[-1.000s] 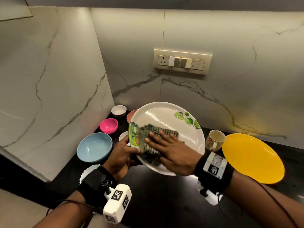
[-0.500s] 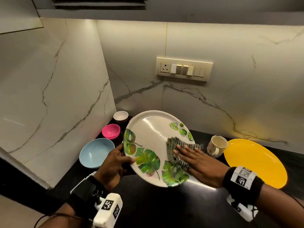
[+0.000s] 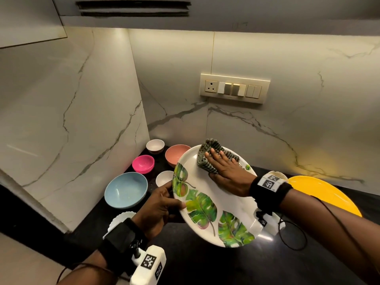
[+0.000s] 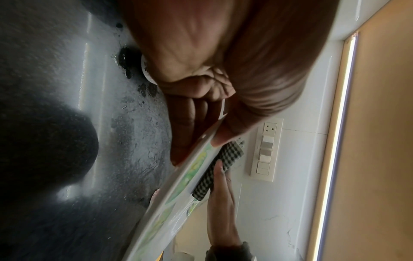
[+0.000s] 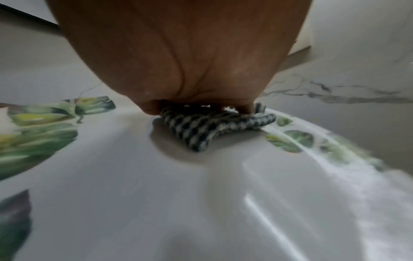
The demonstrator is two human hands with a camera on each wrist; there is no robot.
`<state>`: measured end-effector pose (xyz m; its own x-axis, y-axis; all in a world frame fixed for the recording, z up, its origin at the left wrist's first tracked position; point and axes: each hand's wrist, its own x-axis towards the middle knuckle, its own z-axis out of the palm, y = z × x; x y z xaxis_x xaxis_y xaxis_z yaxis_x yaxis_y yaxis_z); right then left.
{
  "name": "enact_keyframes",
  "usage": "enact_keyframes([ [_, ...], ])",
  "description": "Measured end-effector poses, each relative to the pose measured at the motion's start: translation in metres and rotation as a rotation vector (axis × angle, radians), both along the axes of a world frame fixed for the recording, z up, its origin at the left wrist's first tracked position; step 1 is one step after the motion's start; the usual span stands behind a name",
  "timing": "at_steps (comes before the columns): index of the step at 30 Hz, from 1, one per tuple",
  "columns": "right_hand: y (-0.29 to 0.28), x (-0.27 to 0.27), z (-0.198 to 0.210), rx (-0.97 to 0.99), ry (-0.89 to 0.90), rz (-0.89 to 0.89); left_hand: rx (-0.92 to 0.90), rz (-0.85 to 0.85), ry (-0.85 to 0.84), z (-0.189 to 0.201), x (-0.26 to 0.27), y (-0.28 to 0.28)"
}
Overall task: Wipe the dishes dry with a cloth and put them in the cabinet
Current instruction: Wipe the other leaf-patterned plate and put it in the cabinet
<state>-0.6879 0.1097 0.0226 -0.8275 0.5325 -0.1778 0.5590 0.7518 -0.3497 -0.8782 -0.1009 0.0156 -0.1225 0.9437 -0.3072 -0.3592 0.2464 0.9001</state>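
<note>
A white plate with green leaf prints (image 3: 205,188) is held tilted above the black counter. My left hand (image 3: 162,204) grips its left rim, thumb on the face (image 4: 225,139) and fingers curled behind (image 4: 190,134). My right hand (image 3: 224,167) lies flat with straight fingers on a checked grey cloth (image 3: 207,153), pressing it against the plate's far upper part. In the right wrist view the cloth (image 5: 208,127) sits bunched under the palm on the plate (image 5: 201,203). In the left wrist view the cloth (image 4: 214,173) shows edge-on against the plate (image 4: 178,187).
On the counter at left stand a light blue bowl (image 3: 125,190), a pink bowl (image 3: 143,163), a salmon bowl (image 3: 174,154), two small white bowls (image 3: 155,146) (image 3: 163,177) and a scalloped white dish (image 3: 119,221). A yellow plate (image 3: 320,192) lies right. A switch panel (image 3: 234,88) is on the wall.
The right hand has swept the cloth from the plate's left side to its right edge, then up to the far rim. The plate has tilted, showing its leaf prints.
</note>
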Motion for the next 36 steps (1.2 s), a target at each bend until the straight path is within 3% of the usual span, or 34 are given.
enact_keyframes([
  [6,-0.040,-0.033,0.004,0.076,-0.079,0.259,-0.006,0.040,-0.026,-0.007,-0.001,-0.001],
  [12,-0.074,-0.044,0.005,0.023,-0.054,0.399,0.138,0.172,-0.092,-0.002,-0.005,-0.001],
  [18,-0.083,-0.044,0.018,-0.101,0.050,0.376,0.217,0.204,-0.160,0.010,-0.012,-0.001],
  [25,-0.090,-0.015,0.010,-0.149,0.032,0.364,0.163,0.274,-0.171,0.001,-0.021,0.003],
  [30,-0.096,0.018,-0.008,-0.047,0.084,0.436,0.112,0.385,-0.175,-0.005,-0.037,0.010],
  [36,-0.083,0.044,-0.010,0.213,0.254,0.382,0.103,0.349,-0.169,0.003,-0.040,0.017],
])
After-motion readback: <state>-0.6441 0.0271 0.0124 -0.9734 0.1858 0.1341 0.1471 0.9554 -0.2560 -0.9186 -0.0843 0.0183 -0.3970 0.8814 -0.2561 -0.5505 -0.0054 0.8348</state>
